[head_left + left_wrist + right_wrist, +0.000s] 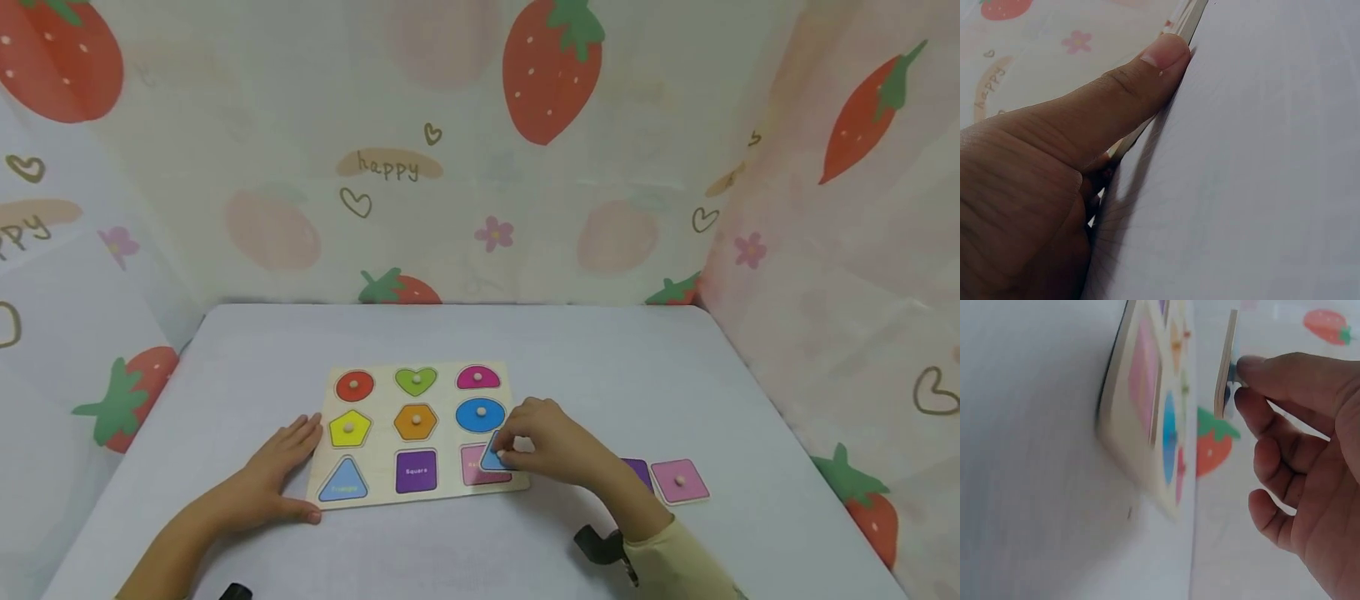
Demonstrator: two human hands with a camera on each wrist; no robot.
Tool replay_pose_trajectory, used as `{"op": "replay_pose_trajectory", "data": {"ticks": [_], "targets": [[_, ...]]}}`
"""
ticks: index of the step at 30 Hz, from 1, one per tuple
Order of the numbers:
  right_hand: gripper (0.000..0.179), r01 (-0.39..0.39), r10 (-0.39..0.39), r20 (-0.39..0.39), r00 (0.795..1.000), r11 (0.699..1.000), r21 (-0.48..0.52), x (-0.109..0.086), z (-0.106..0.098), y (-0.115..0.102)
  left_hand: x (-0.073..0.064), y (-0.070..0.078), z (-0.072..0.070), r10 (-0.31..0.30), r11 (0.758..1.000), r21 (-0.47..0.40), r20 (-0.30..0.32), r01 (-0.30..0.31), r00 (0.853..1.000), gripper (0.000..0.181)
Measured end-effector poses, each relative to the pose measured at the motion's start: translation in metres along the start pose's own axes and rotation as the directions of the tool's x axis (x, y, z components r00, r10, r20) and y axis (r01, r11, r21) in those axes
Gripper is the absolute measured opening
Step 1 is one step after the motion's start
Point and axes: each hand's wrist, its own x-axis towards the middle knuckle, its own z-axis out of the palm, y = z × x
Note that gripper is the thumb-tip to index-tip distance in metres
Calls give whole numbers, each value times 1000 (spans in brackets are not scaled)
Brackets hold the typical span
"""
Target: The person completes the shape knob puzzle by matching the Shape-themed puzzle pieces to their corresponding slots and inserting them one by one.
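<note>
A wooden shape puzzle board (378, 454) lies on the white table. My left hand (266, 479) rests at its left edge, fingers extended, with the thumb (1147, 69) against the board's side. Between thumb and fingertips my right hand (558, 446) pinches the knob of a blue triangle piece (492, 455). In the right wrist view this piece (1225, 369) is edge-on, held above the board. Beneath it is the pink recess (475, 468). The blue triangle recess (345, 483) and purple square recess (416, 472) show bare printed bottoms. Several other knobbed shapes sit in their recesses.
Right of the board lie a pink piece (679, 482) with a knob and a purple piece (637, 472), partly hidden by the right forearm. A black wrist device (600, 546) is near the right sleeve. Strawberry-print cloth (465, 183) stands behind the table and along both sides.
</note>
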Motion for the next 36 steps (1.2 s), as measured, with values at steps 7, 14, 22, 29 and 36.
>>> {"op": "replay_pose_trajectory", "data": {"ticks": [7, 14, 22, 29, 36], "targets": [[8, 45, -45, 4, 999, 998, -47, 32, 11, -26, 1, -1, -1, 11, 1000, 4, 0, -11, 1000, 129], [9, 100, -100, 7, 995, 993, -66, 59, 12, -51, 3, -1, -3, 7, 1000, 21, 1, -7, 1000, 130], [10, 120, -120, 3, 993, 989, -85, 80, 19, -72, 1, -4, -2, -18, 1000, 15, 9, 18, 1000, 131], [15, 121, -117, 53, 992, 988, -92, 101, 27, -91, 0, -4, -3, -3, 1000, 7, 5, 3, 1000, 130], [16, 107, -105, 55, 993, 994, -37, 117, 46, -95, 0, -6, 1, 22, 1000, -10, -3, -22, 1000, 128]]}}
